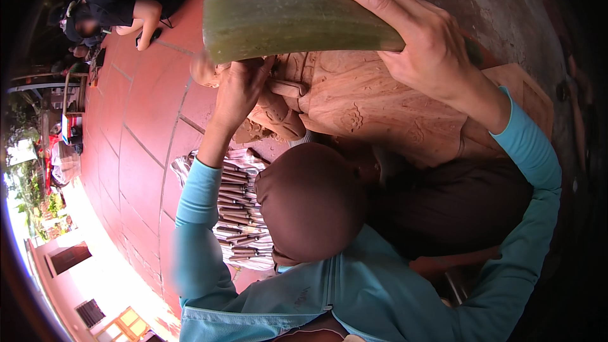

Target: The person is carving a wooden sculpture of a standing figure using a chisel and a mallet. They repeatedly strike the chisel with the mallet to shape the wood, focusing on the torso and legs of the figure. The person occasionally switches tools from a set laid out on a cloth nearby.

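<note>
My right hand (437, 50) is wrapped round the narrow end of a curved, green, club-like mallet (297, 24), its index finger stretched out past the upper edge. The mallet's broad end is above my left hand (240, 88). Those left fingers are closed at the upper end of a carved wooden figure (373, 98); whatever they grip is hidden by the mallet and the hand itself. Lying on its side across my view, the reddish-brown figure has carved robe folds and flower patterns.
Several wooden-handled chisels (237, 212) lie on a striped cloth (183, 166) by my left forearm. My knee (310, 202), in brown trousers, is close below the figure. Red tiled floor (139, 158) stretches left. Another person (120, 6) sits at the upper left.
</note>
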{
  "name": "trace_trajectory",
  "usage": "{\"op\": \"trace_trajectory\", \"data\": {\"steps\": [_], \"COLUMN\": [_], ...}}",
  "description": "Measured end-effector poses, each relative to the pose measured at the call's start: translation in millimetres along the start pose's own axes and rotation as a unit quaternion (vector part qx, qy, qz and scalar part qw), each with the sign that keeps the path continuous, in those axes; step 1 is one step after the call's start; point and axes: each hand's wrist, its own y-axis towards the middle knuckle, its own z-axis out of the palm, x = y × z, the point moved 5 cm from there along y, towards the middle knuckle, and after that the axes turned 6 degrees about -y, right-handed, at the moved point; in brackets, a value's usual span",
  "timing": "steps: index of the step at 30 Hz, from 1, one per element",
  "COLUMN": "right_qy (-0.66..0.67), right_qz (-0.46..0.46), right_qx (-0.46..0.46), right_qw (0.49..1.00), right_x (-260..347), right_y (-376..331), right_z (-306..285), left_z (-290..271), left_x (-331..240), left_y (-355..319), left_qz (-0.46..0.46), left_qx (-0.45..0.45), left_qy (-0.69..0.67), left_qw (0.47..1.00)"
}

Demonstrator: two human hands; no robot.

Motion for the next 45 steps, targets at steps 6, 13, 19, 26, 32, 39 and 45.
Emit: {"op": "trace_trajectory", "data": {"steps": [6, 13, 19, 26, 32, 39, 45], "right_qy": [0.140, -0.184, -0.113, 0.017, 0.078, 0.065, 0.091], "right_qz": [-0.060, -0.056, -0.029, -0.026, -0.010, -0.017, -0.003], "right_qx": [-0.100, 0.068, 0.053, -0.024, 0.030, -0.008, -0.041], "right_qw": [0.983, 0.979, 0.992, 0.999, 0.996, 0.998, 0.995], "right_x": [5, 1, 3, -1, -11, -7, -19], "right_y": [11, 12, 5, 5, 2, 5, 1], "right_z": [-11, -4, -2, 1, 11, 14, 22], "left_z": [1, 14, 21, -4, 1, -2, 2], "left_x": [-10, -32, -30, 4, -8, -2, -14], "left_y": [2, 5, -4, -14, 12, 13, 20], "left_qz": [0.044, 0.133, 0.131, -0.002, 0.018, 0.023, -0.010], "left_qx": [0.008, 0.027, 0.021, -0.127, -0.004, 0.005, 0.037], "left_qy": [0.047, 0.197, 0.194, -0.121, 0.002, -0.002, 0.011], "left_qw": [0.998, 0.971, 0.972, 0.985, 1.000, 1.000, 0.999]}}
